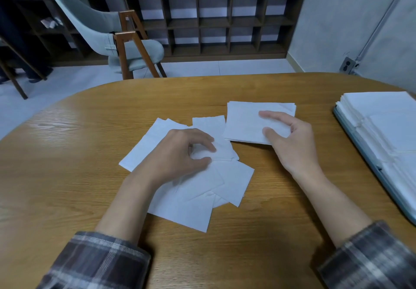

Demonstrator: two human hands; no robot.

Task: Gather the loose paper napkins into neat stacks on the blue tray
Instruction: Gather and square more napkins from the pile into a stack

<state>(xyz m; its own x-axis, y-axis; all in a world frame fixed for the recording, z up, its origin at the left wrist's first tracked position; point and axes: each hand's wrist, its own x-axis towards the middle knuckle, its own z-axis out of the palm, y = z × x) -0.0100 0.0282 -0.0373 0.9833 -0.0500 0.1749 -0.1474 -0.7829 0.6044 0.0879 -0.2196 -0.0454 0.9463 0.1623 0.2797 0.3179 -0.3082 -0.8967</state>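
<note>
Several loose white paper napkins (pixel 198 196) lie overlapping in the middle of the wooden table (pixel 67 176). My left hand (pixel 180 156) rests on this pile and pinches the top napkin between thumb and forefinger. To the right, a small squared stack of napkins (pixel 245 122) lies on the table. My right hand (pixel 290 142) holds that stack at its right edge, thumb at the near edge and fingers on top. The blue tray (pixel 369 171) sits at the far right, with neat stacks of napkins (pixel 387 122) on it.
A grey chair (pixel 101 32) with wooden legs stands beyond the table's far edge. Dark cubby shelves (pixel 213 23) line the back wall. The tray runs off the right edge of the view.
</note>
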